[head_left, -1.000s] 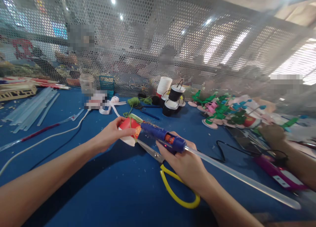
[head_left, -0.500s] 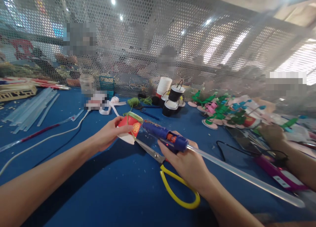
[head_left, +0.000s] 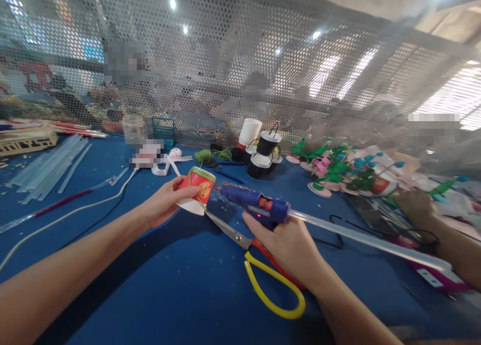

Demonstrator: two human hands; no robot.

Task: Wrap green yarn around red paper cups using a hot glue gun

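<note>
Tilted in my left hand (head_left: 165,202) is a small red paper cup (head_left: 196,185) with a gold emblem and a white end. Green yarn (head_left: 205,173) runs round its upper rim and down its side. My right hand (head_left: 287,240) grips a blue glue gun (head_left: 250,200), its nozzle pointing left, just apart from the cup. A long clear glue stick (head_left: 368,237) sticks out of the gun's back. Beneath both lies a pair of scissors (head_left: 231,232) with yellow and red handles; the red one is partly covered by my right hand.
Glue sticks (head_left: 50,167) lie at the left, near a white cable (head_left: 75,212). At the back stand stacked white cups (head_left: 250,132) and black cups (head_left: 259,165), beside a green yarn ball (head_left: 203,157). Craft plants (head_left: 334,172), a purple power strip (head_left: 432,275) and another person's hand (head_left: 415,207) are at the right.
The glue gun's nozzle has drawn back a little to the right from the cup's rim, and its rear end has risen. The cup has tipped slightly and shifted left.
</note>
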